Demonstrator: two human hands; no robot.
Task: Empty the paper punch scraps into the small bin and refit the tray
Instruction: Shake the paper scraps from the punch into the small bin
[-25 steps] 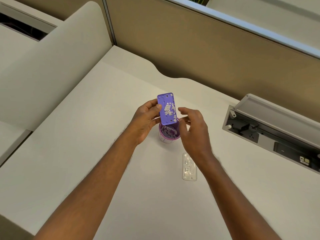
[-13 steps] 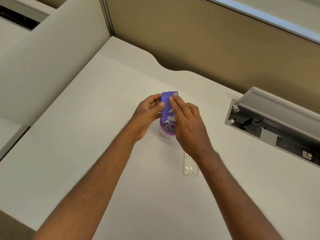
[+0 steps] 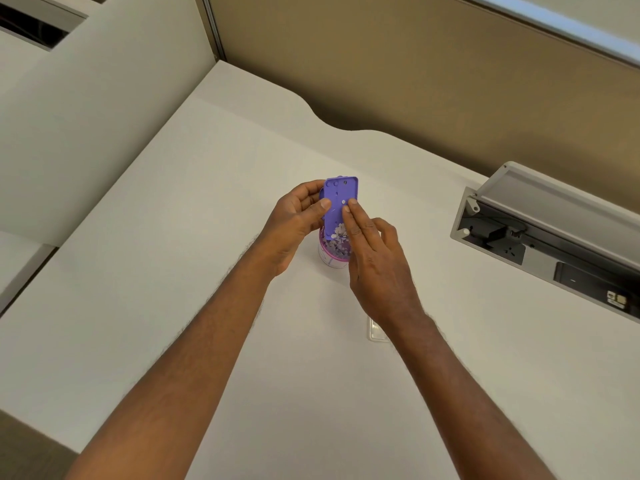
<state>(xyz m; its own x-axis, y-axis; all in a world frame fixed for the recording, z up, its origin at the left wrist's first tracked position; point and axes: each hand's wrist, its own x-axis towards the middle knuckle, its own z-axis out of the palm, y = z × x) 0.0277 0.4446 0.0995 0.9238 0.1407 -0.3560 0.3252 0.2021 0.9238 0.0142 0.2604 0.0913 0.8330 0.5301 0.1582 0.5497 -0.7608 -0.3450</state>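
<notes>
My left hand (image 3: 296, 221) grips the purple paper punch (image 3: 338, 197) by its left edge and holds it tilted, underside toward me, above the small bin (image 3: 330, 259). White paper scraps (image 3: 338, 232) cling to the punch's lower part and lie in the bin. My right hand (image 3: 375, 258) has its fingers stretched out flat, the fingertips resting on the punch's underside among the scraps. The clear tray (image 3: 374, 332) lies on the desk behind my right wrist, mostly hidden by it.
The white desk (image 3: 173, 271) ends at a tan partition at the back and a white panel on the left. An open grey cable box (image 3: 540, 237) with sockets sits in the desk at the right.
My right hand moved from beside the punch onto its underside and slid down it. Most scraps have shifted off the upper part toward the bin. The view has moved slightly.
</notes>
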